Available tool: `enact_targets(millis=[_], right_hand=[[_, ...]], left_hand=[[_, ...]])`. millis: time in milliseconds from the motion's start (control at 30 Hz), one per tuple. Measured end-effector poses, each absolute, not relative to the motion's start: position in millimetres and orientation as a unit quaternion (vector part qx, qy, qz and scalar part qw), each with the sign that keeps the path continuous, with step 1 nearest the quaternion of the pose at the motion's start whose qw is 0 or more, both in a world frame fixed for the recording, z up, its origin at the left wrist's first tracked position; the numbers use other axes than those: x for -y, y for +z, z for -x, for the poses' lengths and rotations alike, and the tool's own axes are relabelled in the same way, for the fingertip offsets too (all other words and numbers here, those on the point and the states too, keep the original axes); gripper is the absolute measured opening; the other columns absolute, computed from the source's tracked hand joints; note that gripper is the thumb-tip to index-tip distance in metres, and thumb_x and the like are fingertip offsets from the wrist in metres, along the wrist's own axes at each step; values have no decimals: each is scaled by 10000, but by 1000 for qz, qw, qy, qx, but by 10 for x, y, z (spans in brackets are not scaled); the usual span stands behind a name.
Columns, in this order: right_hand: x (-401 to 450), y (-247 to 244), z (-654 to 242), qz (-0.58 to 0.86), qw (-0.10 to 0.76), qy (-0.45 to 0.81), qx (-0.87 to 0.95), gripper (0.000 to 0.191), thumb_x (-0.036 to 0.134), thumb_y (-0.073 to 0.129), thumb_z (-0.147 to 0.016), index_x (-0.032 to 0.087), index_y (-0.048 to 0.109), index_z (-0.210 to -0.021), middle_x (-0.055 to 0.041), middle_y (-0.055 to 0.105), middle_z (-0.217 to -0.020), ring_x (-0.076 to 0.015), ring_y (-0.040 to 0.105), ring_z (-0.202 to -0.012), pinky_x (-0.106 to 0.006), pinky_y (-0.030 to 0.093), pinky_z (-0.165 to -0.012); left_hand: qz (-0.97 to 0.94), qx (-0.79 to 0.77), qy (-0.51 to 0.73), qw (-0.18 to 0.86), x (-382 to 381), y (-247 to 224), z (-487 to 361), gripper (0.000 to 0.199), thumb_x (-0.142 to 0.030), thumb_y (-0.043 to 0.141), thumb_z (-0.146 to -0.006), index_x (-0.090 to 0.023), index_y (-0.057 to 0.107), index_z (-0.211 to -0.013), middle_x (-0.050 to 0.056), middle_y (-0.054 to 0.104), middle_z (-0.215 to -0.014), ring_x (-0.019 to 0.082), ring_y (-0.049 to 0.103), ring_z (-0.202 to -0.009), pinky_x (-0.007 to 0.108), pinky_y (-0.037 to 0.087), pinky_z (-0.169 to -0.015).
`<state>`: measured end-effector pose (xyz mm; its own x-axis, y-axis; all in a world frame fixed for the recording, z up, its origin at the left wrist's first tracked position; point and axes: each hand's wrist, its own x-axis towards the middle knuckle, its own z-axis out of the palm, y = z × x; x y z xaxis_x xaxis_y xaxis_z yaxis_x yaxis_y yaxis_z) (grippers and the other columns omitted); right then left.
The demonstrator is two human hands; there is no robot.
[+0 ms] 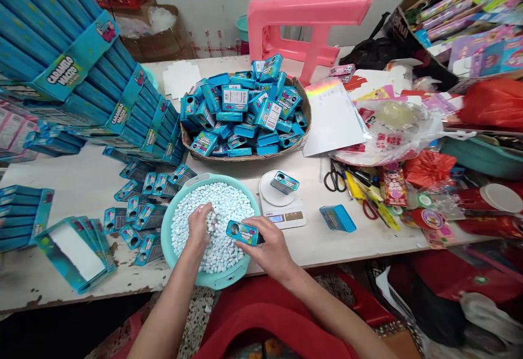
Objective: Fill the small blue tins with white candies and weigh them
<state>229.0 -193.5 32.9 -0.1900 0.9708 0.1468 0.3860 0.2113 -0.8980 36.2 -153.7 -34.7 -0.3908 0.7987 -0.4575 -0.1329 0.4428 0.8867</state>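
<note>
A mint-green basin [165, 233] full of small pale-blue candies [229, 198] stands at the table's front edge. My left hand [199, 227] is over its middle, fingers curled in among the candies; a few blurred pieces show at the fingertips. Close by, my right hand [269, 244] grips a small blue candy box [242, 232] above the basin's right side, its round hole at the left end and its printed face toward me. Another box [284, 181] sits on a white kitchen scale [292, 218]. A blue carton [337, 218] lies to the right of the scale.
Several candy boxes [147, 216] stand left of the basin, beside flattened blue cartons [75, 253]. Tall stacked display boxes [81, 75] rise behind them. A cardboard tray [249, 158] heaped with boxes is at the back. Scissors [335, 176], a plastic bag [388, 130] and a pink stool [261, 16] are farther right.
</note>
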Motion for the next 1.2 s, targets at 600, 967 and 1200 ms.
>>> enact_targets(millis=[600,967,1200], right_hand=[[1778,415,-1774,482,306,316,757,307,253,705,-726,213,608,-1014,-34,670,-961,-225,583,-917,-343,394,-793],[1682,391,-1786,497,313,325,741,321,256,729,-704,221,615,-1002,-35,669,-954,-228,592,-932,-339,413,-804],[1685,405,-1803,490,341,341,726,311,259,716,-711,230,622,-1006,-39,671,-941,-221,600,-918,-340,434,-802]], left_hand=[[-190,-517,685,477,1615,650,-511,195,-276,564,-790,-164,523,-636,-1,577,-629,150,592,-606,305,483,-642],[-211,-558,669,443,1516,637,-609,173,-308,574,-798,-176,511,-706,-24,561,-623,123,567,-589,259,470,-600],[-230,-575,655,433,1511,682,-623,223,-324,580,-803,-173,517,-651,-22,553,-634,117,554,-594,248,458,-602]])
